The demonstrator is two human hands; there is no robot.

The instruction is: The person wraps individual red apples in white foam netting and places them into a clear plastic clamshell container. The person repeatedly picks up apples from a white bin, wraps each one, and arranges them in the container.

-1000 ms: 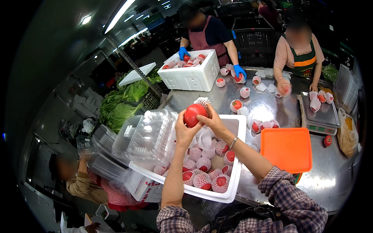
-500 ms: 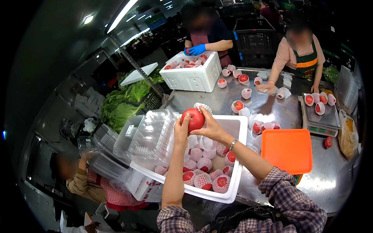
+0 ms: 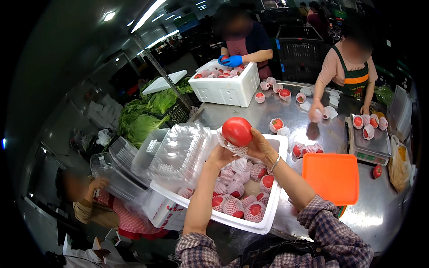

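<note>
A large red tomato is held up over the white foam box, its lower part against a white foam net sleeve. My left hand is closed on the sleeve beneath the tomato. My right hand grips the tomato's right side, its fingers partly hidden behind the fruit. Inside the box lie several tomatoes in foam nets, packed close together at the near end.
Clear plastic clamshells are stacked left of the box. An orange tray and a scale with netted tomatoes stand to the right on the metal table. Across it, two co-workers handle tomatoes; another person is at the lower left.
The foam net, earlier behind the tomato at my right fingers, is now beneath it. My left hand has shifted from the tomato's side down to the net. A co-worker's hand moved right.
</note>
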